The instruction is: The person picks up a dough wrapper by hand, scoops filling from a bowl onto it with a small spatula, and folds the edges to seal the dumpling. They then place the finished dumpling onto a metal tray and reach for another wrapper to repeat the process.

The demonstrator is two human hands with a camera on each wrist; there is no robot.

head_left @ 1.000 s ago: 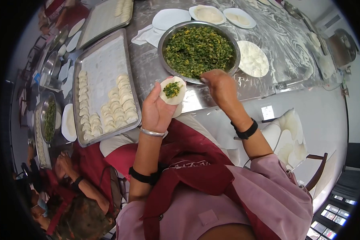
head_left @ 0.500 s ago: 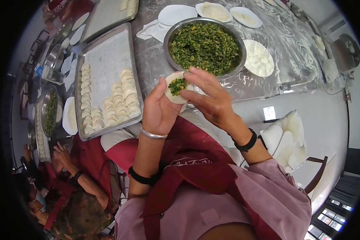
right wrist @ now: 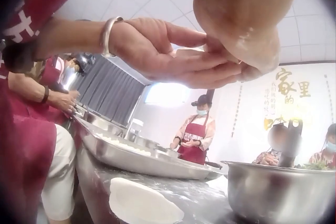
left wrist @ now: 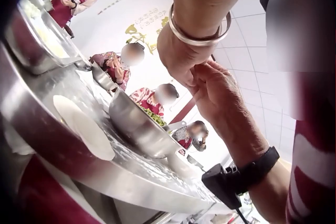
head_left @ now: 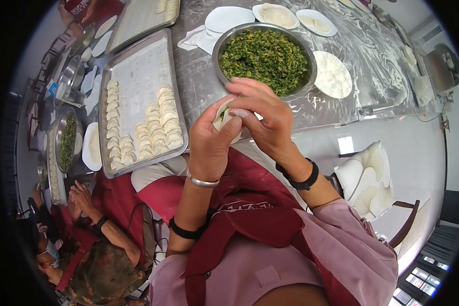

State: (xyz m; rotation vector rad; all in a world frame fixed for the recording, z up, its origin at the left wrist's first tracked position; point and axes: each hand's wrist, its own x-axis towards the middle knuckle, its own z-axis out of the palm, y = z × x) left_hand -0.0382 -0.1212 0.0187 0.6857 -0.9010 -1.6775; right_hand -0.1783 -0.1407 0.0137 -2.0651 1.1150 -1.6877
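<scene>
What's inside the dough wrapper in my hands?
A little green filling shows inside the wrapper; any more is covered by its folds, the left hand and right hand.

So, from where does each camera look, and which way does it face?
Head: on the head, facing forward and down at the dumpling wrapper, dumpling tray and steel bowl; both forearms, left fingers, right fingers show.
Left wrist: worn there, facing across the bowl toward people; left wrist with silver bangle, right fingers and black strap show.
Right wrist: worn there, facing across tray and bowl to wall lettering; left fingers and bangle show, right hand close above.
Head and right wrist share tray, bowl and bangle.
</scene>
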